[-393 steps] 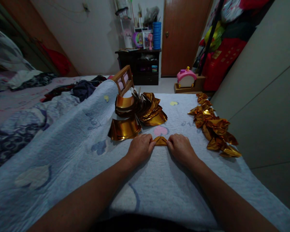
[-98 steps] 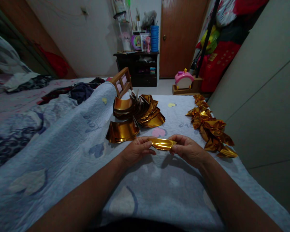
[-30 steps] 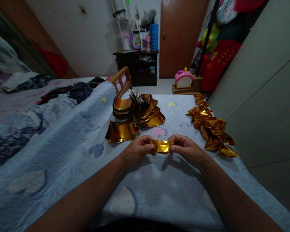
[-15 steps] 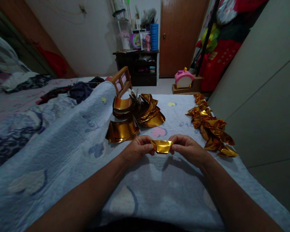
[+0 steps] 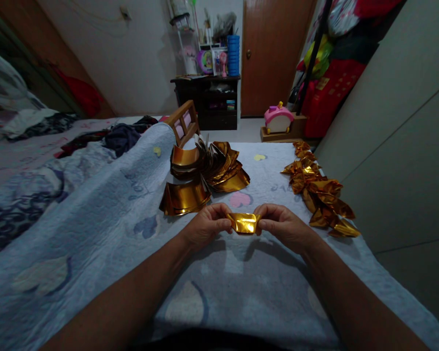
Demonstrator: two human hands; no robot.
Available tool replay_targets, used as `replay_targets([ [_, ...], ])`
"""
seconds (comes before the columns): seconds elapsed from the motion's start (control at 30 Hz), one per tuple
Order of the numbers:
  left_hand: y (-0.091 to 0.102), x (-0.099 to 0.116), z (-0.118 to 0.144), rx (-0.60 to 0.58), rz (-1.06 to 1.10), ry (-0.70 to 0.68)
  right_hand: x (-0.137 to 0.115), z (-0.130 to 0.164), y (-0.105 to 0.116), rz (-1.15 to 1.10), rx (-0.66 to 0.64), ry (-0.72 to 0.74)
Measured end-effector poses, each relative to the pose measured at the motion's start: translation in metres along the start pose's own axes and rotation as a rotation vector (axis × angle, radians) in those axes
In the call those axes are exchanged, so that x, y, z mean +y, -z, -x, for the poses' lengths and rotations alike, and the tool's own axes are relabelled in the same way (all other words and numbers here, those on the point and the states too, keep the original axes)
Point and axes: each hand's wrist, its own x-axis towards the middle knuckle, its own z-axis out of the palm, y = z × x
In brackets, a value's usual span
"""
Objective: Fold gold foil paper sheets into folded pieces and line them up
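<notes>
A small folded piece of gold foil paper [image 5: 245, 224] is stretched between my two hands, just above the blue bedspread. My left hand [image 5: 209, 225] pinches its left end between thumb and fingers. At the opposite end, my right hand [image 5: 282, 225] pinches it the same way. Beyond my left hand lie fanned stacks of gold foil sheets [image 5: 186, 195], curved and unfolded. To the right, a row of folded gold foil pieces [image 5: 320, 192] runs along the bed's edge.
The blue bedspread [image 5: 234, 287] with heart patterns covers the surface beneath my hands. Rumpled clothes [image 5: 122, 139] lie at the left. Past the far edge stand a pink toy [image 5: 278, 120], a dark cabinet [image 5: 207, 105] and a wooden door [image 5: 274, 58]. A pale panel [image 5: 398, 146] rises at the right.
The folded gold foil paper has tilted slightly, and its front face catches more light. Both hands keep their pinch at its ends, almost unmoved.
</notes>
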Motion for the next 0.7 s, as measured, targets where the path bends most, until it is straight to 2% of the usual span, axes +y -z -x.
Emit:
replay_targets([
  [0.7, 0.0032, -0.0039, -0.0011, -0.036, 0.006, 0.026, 0.0033, -0.0009, 0.0012, -0.016, 0.001, -0.025],
])
